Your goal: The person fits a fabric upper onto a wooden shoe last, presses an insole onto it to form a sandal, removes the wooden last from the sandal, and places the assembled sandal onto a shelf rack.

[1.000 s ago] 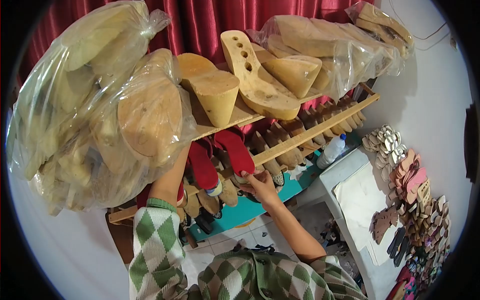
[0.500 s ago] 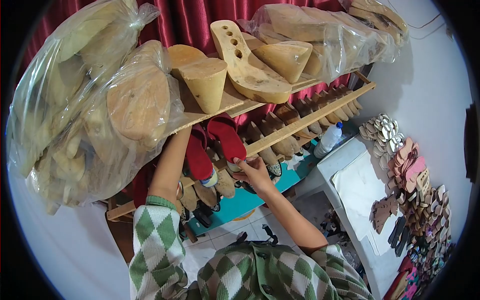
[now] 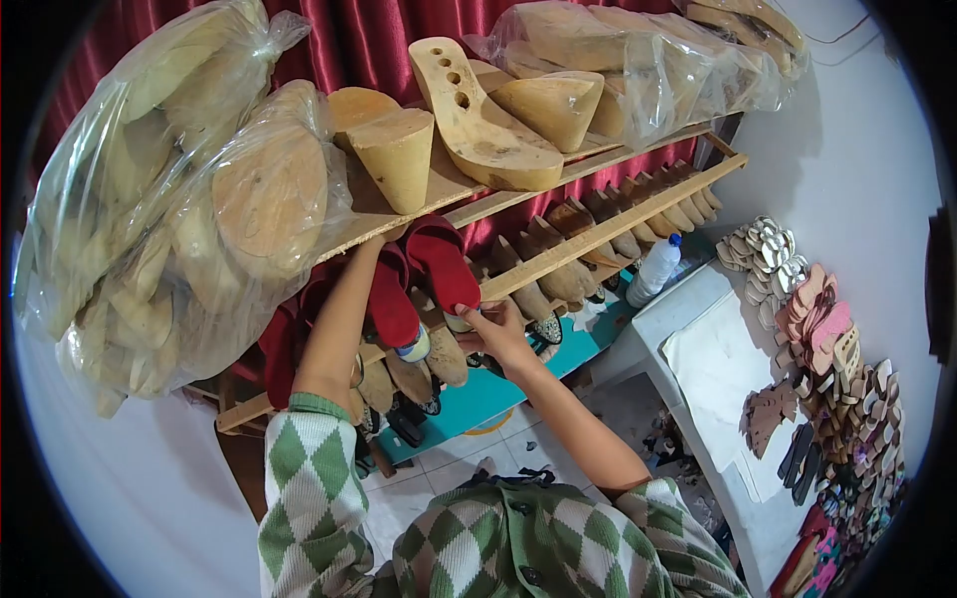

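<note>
My right hand (image 3: 498,334) grips the near end of a red wedge sandal (image 3: 445,267), thumb on top and fingers underneath. The sandal slants on the lower rack, its far end close under the upper shelf board. A second red sandal (image 3: 393,304) lies alongside to the left. My left hand (image 3: 395,233) reaches beneath the board by the far ends of both sandals; its fingers are hidden, so its hold cannot be told. Brown wooden shoe lasts (image 3: 447,359) sit below and beside the sandals.
Above stands a wooden shelf (image 3: 457,187) with carved wooden wedges (image 3: 404,154) and plastic bags of wooden forms (image 3: 269,199). A wooden rail (image 3: 618,229) crosses the rack. At right are a water bottle (image 3: 655,271), a white table (image 3: 733,369) and heaps of shoe parts (image 3: 867,439).
The view has shifted slightly. My right hand and the red sandal show a little further left and up; the right thumb stays on the sandal's end. My left hand remains under the board.
</note>
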